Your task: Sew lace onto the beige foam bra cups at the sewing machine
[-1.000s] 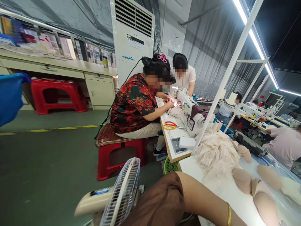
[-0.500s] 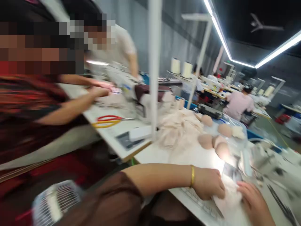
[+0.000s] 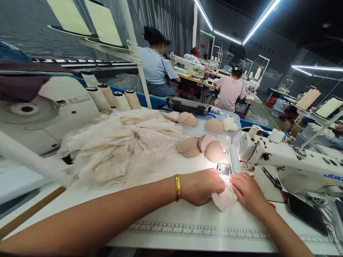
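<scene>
My left hand (image 3: pixel 201 186) and my right hand (image 3: pixel 248 191) both rest on the white table (image 3: pixel 171 228), fingers curled on a small pale pink fabric piece (image 3: pixel 224 198) between them. The piece lies just in front of the lit needle area (image 3: pixel 224 169) of a white sewing machine (image 3: pixel 284 164). A gold bangle (image 3: pixel 177 187) is on my left wrist.
A heap of cream lace fabric (image 3: pixel 120 146) lies at the left, with stacked beige foam cups (image 3: pixel 199 145) behind my hands. Thread spools (image 3: pixel 112 98) and another machine (image 3: pixel 34 114) stand at far left. Two people sit at sewing tables (image 3: pixel 230 91) further back.
The view has swung from the neighbour on the left round to my own sewing machine. My hands now hold the fabric piece together by the needle.
</scene>
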The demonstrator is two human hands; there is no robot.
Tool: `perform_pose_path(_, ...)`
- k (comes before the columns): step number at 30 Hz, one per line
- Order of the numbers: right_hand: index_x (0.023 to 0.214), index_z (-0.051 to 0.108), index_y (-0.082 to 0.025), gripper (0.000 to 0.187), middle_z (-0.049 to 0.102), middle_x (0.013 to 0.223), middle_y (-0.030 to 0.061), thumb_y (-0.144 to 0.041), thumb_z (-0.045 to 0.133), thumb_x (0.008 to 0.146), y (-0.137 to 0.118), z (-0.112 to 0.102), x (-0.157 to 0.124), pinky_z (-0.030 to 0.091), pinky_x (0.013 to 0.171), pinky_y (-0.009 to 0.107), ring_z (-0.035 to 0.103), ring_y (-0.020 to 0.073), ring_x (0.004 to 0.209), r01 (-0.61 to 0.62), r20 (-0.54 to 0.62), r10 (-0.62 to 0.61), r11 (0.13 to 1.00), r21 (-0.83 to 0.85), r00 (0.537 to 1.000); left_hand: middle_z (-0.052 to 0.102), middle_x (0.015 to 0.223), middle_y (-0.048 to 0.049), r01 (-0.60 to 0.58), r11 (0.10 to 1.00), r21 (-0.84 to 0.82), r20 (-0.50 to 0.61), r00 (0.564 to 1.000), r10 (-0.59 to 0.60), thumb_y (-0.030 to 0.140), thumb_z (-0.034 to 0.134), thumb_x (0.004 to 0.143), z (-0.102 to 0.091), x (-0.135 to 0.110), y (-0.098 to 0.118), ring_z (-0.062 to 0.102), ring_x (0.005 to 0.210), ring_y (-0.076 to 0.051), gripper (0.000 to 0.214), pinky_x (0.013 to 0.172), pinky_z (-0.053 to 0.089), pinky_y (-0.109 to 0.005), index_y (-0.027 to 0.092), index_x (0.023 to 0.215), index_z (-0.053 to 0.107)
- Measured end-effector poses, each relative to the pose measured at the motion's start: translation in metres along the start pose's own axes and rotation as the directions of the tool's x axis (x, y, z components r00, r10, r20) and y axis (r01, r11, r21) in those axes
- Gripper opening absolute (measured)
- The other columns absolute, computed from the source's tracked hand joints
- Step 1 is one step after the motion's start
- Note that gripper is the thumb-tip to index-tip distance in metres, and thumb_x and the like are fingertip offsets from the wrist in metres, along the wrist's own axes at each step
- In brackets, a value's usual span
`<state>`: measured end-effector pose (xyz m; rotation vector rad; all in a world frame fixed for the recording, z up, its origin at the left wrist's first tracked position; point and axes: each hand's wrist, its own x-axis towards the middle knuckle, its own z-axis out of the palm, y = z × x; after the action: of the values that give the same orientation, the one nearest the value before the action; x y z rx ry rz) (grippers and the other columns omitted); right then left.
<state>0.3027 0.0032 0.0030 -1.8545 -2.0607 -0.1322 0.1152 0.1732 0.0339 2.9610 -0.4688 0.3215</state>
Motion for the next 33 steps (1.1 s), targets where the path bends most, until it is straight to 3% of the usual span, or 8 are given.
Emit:
perform_pose_path(5,0.121,0.066,-0.024,0.034,0.073,0.118,0.0082,-0.011,0.041,0.101,0.022,0.013,0.004,0.049,0.090,0.039,0.066,0.0251,0.105,-0.132,-0.041,0.127,0.981,-0.145,0.991,0.072,0.099,-0.0024,0.005,0.995,-0.095,0.024,1.000,-0.002,0.004,0.066,0.073,0.000,0.016,-0.031,0.064,0.094,-0.022,0.026,0.095,0.041,-0.039,0.020,0.094,0.063)
perform_pose_path(9,0.132,0.063,-0.022,0.039,0.072,0.121,0.0125,-0.013,0.039,0.103,0.029,0.020,0.001,0.046,0.095,0.045,0.066,0.0286,0.106,-0.174,-0.125,0.154,0.970,-0.172,0.980,0.070,0.115,-0.0063,0.050,0.997,-0.066,-0.019,0.998,-0.052,0.005,0.067,0.073,0.006,0.015,-0.033,0.062,0.105,-0.025,0.027,0.097,0.038,-0.040,0.019,0.096,0.063)
perform_pose_path(12,0.134,0.062,-0.022,0.040,0.071,0.126,0.0101,-0.014,0.040,0.101,0.028,0.016,-0.005,0.047,0.097,0.044,0.064,0.0279,0.112,-0.125,-0.154,0.104,0.982,-0.138,0.983,0.070,0.111,-0.0063,0.036,0.999,0.005,-0.042,0.998,-0.035,0.007,0.068,0.072,0.004,0.012,-0.026,0.061,0.098,-0.025,0.020,0.095,0.036,-0.042,0.018,0.088,0.061)
perform_pose_path(16,0.124,0.066,-0.025,0.043,0.072,0.120,0.0064,-0.007,0.042,0.093,0.018,0.008,-0.007,0.050,0.087,0.036,0.063,0.0237,0.113,0.008,-0.075,-0.007,1.000,0.016,0.997,0.070,0.107,-0.0047,0.033,0.999,-0.006,-0.044,0.998,-0.033,0.006,0.068,0.071,0.003,0.010,-0.023,0.061,0.093,-0.023,0.021,0.093,0.036,-0.041,0.018,0.087,0.059)
perform_pose_path(19,0.118,0.067,-0.026,0.043,0.073,0.115,0.0061,-0.006,0.042,0.090,0.015,0.010,-0.005,0.050,0.088,0.038,0.064,0.0252,0.109,-0.063,-0.034,0.062,0.998,-0.014,0.997,0.070,0.108,-0.0058,0.072,0.997,-0.014,-0.067,0.995,-0.073,0.007,0.066,0.071,0.007,0.013,-0.026,0.060,0.093,-0.023,0.021,0.094,0.036,-0.042,0.018,0.086,0.059)
perform_pose_path(24,0.136,0.061,-0.025,0.055,0.070,0.128,0.0100,-0.003,0.037,0.091,0.022,0.020,-0.003,0.046,0.098,0.048,0.064,0.0296,0.113,-0.199,-0.022,0.199,0.960,-0.198,0.980,0.069,0.099,-0.0063,0.140,0.989,0.039,-0.098,0.986,-0.136,0.007,0.062,0.075,0.013,0.020,-0.031,0.059,0.092,-0.025,0.013,0.092,0.035,-0.045,0.018,0.082,0.060)
perform_pose_path(28,0.142,0.058,-0.024,0.061,0.065,0.138,0.0104,-0.003,0.038,0.088,0.025,0.019,-0.002,0.047,0.099,0.047,0.063,0.0299,0.119,-0.190,-0.007,0.194,0.956,-0.225,0.981,0.068,0.100,-0.0081,0.074,0.993,0.086,-0.144,0.988,-0.061,0.008,0.065,0.075,0.013,0.019,-0.029,0.059,0.097,-0.027,0.016,0.095,0.036,-0.045,0.019,0.086,0.062)
perform_pose_path(33,0.146,0.055,-0.025,0.062,0.067,0.136,0.0082,-0.007,0.038,0.089,0.025,0.014,-0.005,0.049,0.099,0.045,0.062,0.0301,0.120,-0.168,-0.059,0.160,0.966,-0.194,0.985,0.064,0.084,-0.0047,-0.044,0.998,0.047,-0.156,0.987,0.051,0.003,0.058,0.075,0.013,0.014,-0.022,0.057,0.080,-0.022,0.017,0.089,0.040,-0.042,0.020,0.075,0.060)
